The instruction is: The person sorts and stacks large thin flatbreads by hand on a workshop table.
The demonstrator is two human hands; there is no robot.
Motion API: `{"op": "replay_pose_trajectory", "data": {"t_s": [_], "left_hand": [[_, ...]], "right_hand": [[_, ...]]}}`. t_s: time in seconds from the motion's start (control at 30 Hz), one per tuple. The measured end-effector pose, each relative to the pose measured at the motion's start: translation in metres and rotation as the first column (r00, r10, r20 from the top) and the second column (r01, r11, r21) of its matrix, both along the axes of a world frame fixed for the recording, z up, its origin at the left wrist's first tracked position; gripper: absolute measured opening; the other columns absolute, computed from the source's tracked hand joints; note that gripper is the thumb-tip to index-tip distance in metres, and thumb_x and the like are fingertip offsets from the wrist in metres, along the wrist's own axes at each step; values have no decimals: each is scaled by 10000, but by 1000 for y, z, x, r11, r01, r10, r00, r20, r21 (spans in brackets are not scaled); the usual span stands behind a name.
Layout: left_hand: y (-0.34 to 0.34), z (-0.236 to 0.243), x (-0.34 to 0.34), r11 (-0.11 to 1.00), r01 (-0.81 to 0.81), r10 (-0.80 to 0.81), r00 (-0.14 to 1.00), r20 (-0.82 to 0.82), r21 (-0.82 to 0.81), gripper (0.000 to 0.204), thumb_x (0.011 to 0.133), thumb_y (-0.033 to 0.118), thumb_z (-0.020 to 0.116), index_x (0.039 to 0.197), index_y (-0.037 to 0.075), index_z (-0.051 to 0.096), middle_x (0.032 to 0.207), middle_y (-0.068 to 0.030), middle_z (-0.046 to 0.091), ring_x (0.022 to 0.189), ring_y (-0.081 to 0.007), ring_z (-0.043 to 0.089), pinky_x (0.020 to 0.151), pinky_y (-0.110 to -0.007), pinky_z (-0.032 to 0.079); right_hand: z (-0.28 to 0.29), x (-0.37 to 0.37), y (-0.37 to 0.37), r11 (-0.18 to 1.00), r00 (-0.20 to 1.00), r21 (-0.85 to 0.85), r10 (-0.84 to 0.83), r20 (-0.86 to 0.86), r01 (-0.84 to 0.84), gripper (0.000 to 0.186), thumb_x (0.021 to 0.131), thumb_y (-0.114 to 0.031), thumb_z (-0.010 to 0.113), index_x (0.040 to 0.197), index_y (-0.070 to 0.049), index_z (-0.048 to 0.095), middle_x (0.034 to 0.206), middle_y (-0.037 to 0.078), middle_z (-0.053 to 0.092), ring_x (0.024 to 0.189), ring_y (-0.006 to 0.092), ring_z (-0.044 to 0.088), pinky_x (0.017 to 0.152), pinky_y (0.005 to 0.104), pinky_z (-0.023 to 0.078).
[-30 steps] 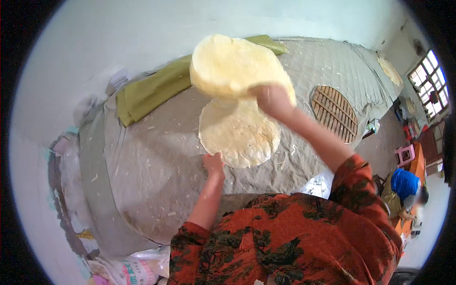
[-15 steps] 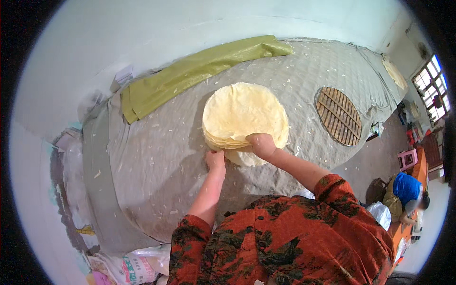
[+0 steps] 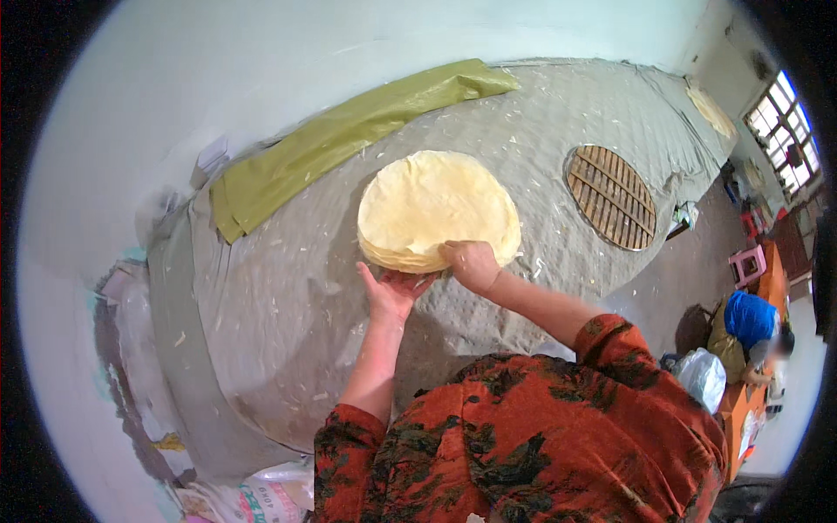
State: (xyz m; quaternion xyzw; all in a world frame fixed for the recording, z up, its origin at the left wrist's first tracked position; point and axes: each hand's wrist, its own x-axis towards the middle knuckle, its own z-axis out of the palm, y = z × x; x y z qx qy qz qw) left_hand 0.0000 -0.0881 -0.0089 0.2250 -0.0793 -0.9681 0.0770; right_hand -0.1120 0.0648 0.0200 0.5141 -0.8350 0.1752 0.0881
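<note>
A thick stack of thin, round, pale yellow flatbreads [image 3: 436,205] sits in front of me on the grey quilted cover. My right hand [image 3: 472,265] is closed on the near edge of the stack, gripping the layers there. Palm up, my left hand [image 3: 394,292] reaches under the stack's near-left edge. Its thumb stands apart to the left and its fingers are stretched out, their tips partly hidden below the flatbreads.
A round slatted wooden board [image 3: 612,197] lies to the right on the cover [image 3: 288,322]. Along the wall is a folded olive-green sheet [image 3: 349,144]. Light scraps are scattered about. At far right are a pink stool [image 3: 747,265] and another person by a blue bundle [image 3: 751,315].
My left hand has turned from a closed grip at the edge to palm up under the stack. The flap hanging at the near edge no longer shows.
</note>
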Motion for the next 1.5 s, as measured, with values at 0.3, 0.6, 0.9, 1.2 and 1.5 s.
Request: {"op": "replay_pose_trajectory", "data": {"t_s": [0.3,0.6,0.9,1.2,1.5], "left_hand": [[7,-75,-5,930,27,74,963,258,-365,535,773,23,569,1265,40,361,1199,-149,475,1074,-317,497,870,-482,445],[-49,-66,53,610,328,-139,941,310,-721,432,717,83,587,1115,-53,484,1108,-171,546,1001,-300,549,894,-439,441],[-74,-40,99,461,259,-87,965,247,-849,372,842,84,510,1192,-27,453,1180,-143,522,1080,-221,511,907,-329,427],[-15,-33,109,889,-2,169,931,324,-457,471,825,82,548,1258,76,362,1208,-98,477,1077,-273,506,859,-440,457],[-9,-46,110,856,-45,269,890,368,-516,506,765,-37,545,1235,25,367,1201,-127,475,1101,-282,481,931,-405,410]], "right_hand": [[-16,47,30,997,988,48,63,-144,-56,386,664,-206,634,1000,-47,531,972,107,556,864,270,566,643,339,495],[-45,-26,127,669,-114,132,-71,991,732,550,774,-452,614,1049,20,549,1015,149,589,899,250,591,805,359,466],[-35,-111,66,767,541,175,-575,614,617,547,716,-500,648,901,13,603,822,168,634,798,297,617,706,387,485],[-44,-140,-25,834,603,359,-551,577,418,650,718,-520,617,1082,10,523,1053,188,577,979,315,559,822,392,455],[-71,-112,-26,835,802,417,-505,319,359,836,684,-562,626,1232,13,365,1215,229,420,1126,384,415,932,439,382]]}}
